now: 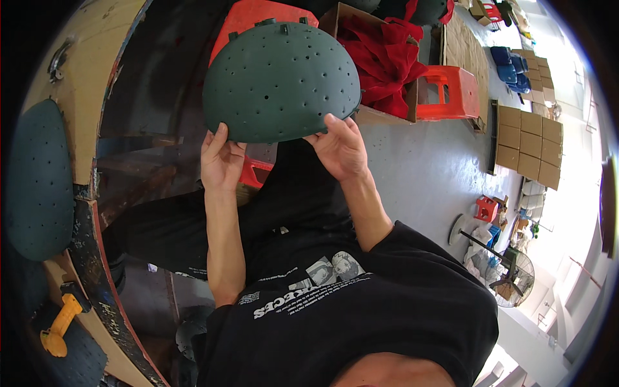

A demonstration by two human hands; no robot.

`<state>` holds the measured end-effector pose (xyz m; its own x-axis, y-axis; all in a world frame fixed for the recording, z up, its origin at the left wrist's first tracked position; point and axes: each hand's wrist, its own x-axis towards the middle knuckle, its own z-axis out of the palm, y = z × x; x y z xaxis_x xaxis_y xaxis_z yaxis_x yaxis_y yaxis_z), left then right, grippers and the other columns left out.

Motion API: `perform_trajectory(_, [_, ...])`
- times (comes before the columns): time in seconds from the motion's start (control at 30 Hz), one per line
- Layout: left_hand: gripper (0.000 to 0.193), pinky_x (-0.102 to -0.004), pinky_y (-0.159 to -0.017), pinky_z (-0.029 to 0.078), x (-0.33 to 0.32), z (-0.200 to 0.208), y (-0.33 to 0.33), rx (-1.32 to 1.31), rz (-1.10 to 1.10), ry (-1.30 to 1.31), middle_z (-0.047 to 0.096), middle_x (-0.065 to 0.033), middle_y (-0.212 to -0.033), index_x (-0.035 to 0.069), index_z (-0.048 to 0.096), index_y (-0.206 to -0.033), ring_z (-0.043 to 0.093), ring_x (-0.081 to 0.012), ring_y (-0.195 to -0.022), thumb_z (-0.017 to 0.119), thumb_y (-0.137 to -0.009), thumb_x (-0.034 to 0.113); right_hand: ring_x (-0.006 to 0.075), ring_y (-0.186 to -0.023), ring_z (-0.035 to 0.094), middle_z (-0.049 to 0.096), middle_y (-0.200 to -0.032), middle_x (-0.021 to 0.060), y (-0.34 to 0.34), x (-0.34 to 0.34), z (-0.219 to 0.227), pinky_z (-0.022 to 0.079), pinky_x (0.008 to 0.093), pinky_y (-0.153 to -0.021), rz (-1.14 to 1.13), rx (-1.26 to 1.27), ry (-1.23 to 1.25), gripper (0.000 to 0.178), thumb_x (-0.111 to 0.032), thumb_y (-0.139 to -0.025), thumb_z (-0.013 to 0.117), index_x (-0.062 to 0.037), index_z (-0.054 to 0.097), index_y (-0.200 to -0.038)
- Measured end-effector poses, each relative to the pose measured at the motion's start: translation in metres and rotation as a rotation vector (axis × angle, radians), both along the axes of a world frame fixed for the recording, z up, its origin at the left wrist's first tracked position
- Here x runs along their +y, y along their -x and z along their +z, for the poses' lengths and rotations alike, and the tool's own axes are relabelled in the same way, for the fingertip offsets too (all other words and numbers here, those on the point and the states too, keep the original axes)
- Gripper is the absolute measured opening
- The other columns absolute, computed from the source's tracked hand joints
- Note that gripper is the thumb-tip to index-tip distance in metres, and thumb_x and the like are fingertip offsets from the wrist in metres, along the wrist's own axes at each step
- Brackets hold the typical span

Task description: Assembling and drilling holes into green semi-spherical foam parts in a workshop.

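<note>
Between my two hands I hold up a dark green plastic dome shell (280, 84), dotted with small holes and with short tabs along its far edge. My left hand (222, 158) grips its near rim at the left, thumb on the outer face and fingers underneath. On the right of the same rim, my right hand (342, 148) pinches the edge, thumb up near a hole. A red stool (242, 16) shows partly behind the shell. What lies under the shell is hidden.
At the left, a wooden workbench (90, 64) carries another green perforated shell (40, 180) and a yellow-handled tool (63, 322). Beyond my right hand stand a carton of red fabric (380, 61) and a red stool (461, 93). Farther right are stacked cartons (529, 142) and a fan (509, 277).
</note>
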<state>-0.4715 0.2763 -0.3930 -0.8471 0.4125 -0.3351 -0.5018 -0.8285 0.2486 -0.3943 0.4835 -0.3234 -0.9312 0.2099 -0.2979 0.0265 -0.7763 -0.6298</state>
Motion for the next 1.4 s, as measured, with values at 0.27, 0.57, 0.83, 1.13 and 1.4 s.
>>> perform_trajectory(0.27, [0.018, -0.0380, -0.101, 0.050, -0.015, -0.017, 0.006, -0.014, -0.016, 0.009, 0.068, -0.0092, -0.121, 0.000, 0.067, -0.113, 0.062, -0.0221, -0.117, 0.057, -0.099, 0.008, 0.0254, -0.112, 0.064, 0.066, -0.121, 0.0168, 0.007, -0.012, -0.009, 0.051, 0.0412, -0.098, -0.111, -0.042, -0.278, 0.030, 0.000, -0.093, 0.061, 0.0087, 0.057, -0.122])
perform_trajectory(0.57, [0.025, -0.0426, -0.107, 0.047, -0.051, -0.056, 0.018, 0.006, -0.058, -0.063, 0.066, -0.0130, -0.125, -0.004, 0.062, -0.120, 0.060, -0.0257, -0.121, 0.052, -0.100, 0.007, 0.0206, -0.113, 0.062, 0.063, -0.123, 0.0128, 0.012, -0.034, -0.010, 0.051, 0.0382, -0.097, -0.058, -0.068, -0.394, 0.038, 0.002, -0.090, 0.065, 0.0065, 0.053, -0.126])
perform_trajectory(0.83, [0.030, -0.0386, -0.094, 0.053, -0.075, -0.075, 0.028, -0.029, -0.161, -0.261, 0.065, -0.0152, -0.126, -0.007, 0.058, -0.123, 0.061, -0.0272, -0.119, 0.048, -0.100, 0.008, 0.0321, -0.118, 0.059, 0.059, -0.130, 0.0197, 0.005, 0.014, -0.017, 0.044, 0.0494, -0.103, 0.006, 0.116, 0.218, 0.048, -0.037, -0.104, 0.040, 0.0022, 0.050, -0.131])
perform_trajectory(1.13, [0.035, -0.0480, -0.108, 0.043, -0.075, -0.085, 0.018, -0.100, -0.031, -0.014, 0.061, -0.0166, -0.131, -0.006, 0.056, -0.126, 0.055, -0.0317, -0.126, 0.051, -0.096, 0.011, 0.0253, -0.094, 0.068, 0.070, -0.103, 0.0118, 0.039, 0.038, 0.004, 0.051, 0.0454, -0.090, -0.009, -0.193, 0.048, 0.044, -0.039, -0.105, 0.043, 0.0006, 0.058, -0.117])
perform_trajectory(1.4, [0.044, -0.0526, -0.108, 0.042, -0.074, -0.072, 0.029, 0.090, 0.063, -0.168, 0.056, -0.0187, -0.137, -0.006, 0.052, -0.134, 0.053, -0.0355, -0.127, 0.049, -0.096, 0.015, 0.0210, -0.082, 0.071, 0.073, -0.094, 0.0130, 0.014, 0.004, 0.008, 0.059, 0.0372, -0.075, 0.164, 0.020, -0.035, 0.036, -0.026, -0.104, 0.052, 0.0050, 0.068, -0.095])
